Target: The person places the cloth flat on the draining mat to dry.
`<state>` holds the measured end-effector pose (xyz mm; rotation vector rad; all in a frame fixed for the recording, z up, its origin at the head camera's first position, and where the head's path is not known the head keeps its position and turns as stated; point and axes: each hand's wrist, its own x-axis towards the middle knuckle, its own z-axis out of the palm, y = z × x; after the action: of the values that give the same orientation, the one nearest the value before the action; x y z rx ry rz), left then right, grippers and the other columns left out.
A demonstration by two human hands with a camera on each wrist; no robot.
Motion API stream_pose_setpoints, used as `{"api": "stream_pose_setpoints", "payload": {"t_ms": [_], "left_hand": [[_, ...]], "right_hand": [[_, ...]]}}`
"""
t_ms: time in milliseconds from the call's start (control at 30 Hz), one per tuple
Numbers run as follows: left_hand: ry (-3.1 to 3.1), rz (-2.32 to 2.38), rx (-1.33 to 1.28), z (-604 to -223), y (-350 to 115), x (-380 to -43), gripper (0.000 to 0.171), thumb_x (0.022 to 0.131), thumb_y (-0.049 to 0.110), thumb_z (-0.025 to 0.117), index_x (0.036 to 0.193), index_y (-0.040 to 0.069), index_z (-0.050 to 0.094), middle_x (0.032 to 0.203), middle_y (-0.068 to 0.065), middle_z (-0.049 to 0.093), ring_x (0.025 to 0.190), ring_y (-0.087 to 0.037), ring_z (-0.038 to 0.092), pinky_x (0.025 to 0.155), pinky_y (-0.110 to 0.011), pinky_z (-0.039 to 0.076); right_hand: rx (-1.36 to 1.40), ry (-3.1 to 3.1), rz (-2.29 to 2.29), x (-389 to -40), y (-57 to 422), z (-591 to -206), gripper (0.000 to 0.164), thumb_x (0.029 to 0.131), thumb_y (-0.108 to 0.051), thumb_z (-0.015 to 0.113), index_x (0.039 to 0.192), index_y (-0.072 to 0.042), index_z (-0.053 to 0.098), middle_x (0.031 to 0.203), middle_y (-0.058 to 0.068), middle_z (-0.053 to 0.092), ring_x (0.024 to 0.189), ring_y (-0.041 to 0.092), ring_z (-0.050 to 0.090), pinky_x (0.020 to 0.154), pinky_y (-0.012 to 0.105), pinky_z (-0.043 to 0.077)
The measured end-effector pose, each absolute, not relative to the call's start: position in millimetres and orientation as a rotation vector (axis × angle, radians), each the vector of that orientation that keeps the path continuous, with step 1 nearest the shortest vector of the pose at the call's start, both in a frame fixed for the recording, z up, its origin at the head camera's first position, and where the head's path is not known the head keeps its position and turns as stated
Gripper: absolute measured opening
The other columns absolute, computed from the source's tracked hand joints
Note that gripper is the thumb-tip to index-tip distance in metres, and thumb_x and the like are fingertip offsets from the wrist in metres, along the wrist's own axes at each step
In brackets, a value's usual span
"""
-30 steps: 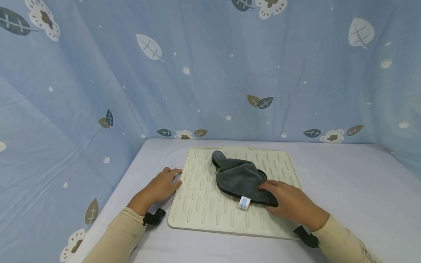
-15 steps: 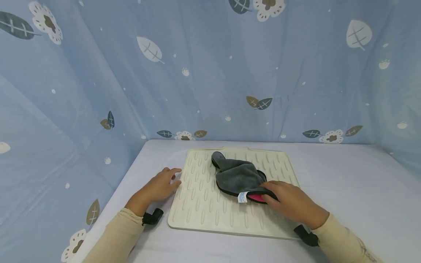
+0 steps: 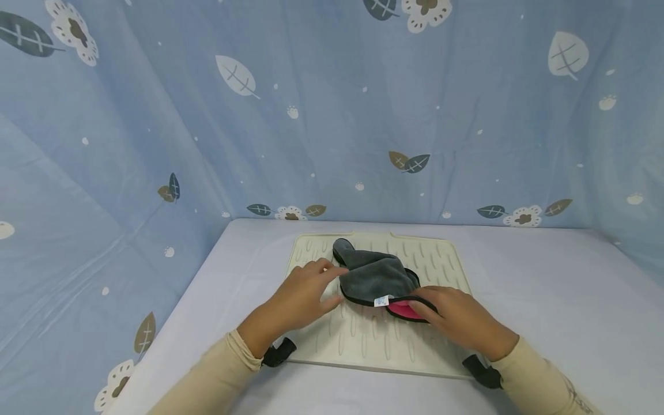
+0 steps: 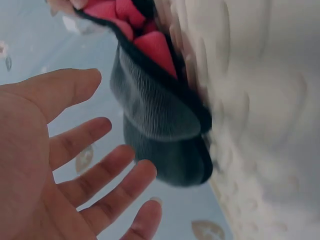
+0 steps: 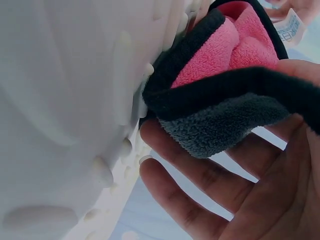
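Observation:
A crumpled cloth (image 3: 376,276), grey plush outside with pink inside and black edging, lies on a cream ridged mat (image 3: 358,346). My right hand (image 3: 456,317) pinches its near right edge between thumb and fingers, lifting it so the pink lining (image 5: 210,57) shows. A white tag (image 3: 381,301) hangs from the near edge. My left hand (image 3: 306,294) is over the mat's left part, fingers spread, at the cloth's left side. In the left wrist view, a gap shows between its fingers (image 4: 100,175) and the grey cloth (image 4: 155,105).
The mat lies on a table with a white cover (image 3: 539,288). Behind and to the left hangs a blue curtain (image 3: 332,115) printed with leaves and flowers. Each wrist carries a black camera mount (image 3: 280,351).
My left hand has moved right from the mat's left edge to beside the cloth. My right hand has lifted the cloth's near edge, uncovering the pink side.

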<state>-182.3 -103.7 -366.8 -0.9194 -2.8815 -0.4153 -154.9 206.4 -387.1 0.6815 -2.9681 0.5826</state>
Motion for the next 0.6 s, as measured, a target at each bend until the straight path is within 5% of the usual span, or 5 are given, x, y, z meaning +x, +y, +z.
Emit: {"api": "stream_pose_setpoints", "payload": {"t_ms": [400,600], "left_hand": [[-2.78,-0.236,-1.009,-384,-80,-184,0.052,0.089,0.041,0.075,0.136,0.023,0.061,0.13,-0.002,0.057,0.114,-0.02,0.061,0.085,-0.043,0.049],[-2.771,-0.183,-0.972,-388,-77,-184,0.042,0.088,0.038,0.077,0.127,0.025,0.066,0.129,-0.003,0.058,0.112,-0.023,0.062,0.083,-0.043,0.05]], "right_hand": [[0.678,-2.961,0.582,-156,207,-388,0.029,0.104,-0.044,0.05,0.105,-0.023,0.071,0.106,-0.01,0.07,0.104,0.018,0.068,0.089,0.045,0.055],[0.709,-2.957,0.615,-155,206,-387,0.033,0.106,-0.047,0.043,0.101,-0.026,0.069,0.077,-0.018,0.061,0.073,-0.002,0.058,0.075,0.032,0.052]]}}
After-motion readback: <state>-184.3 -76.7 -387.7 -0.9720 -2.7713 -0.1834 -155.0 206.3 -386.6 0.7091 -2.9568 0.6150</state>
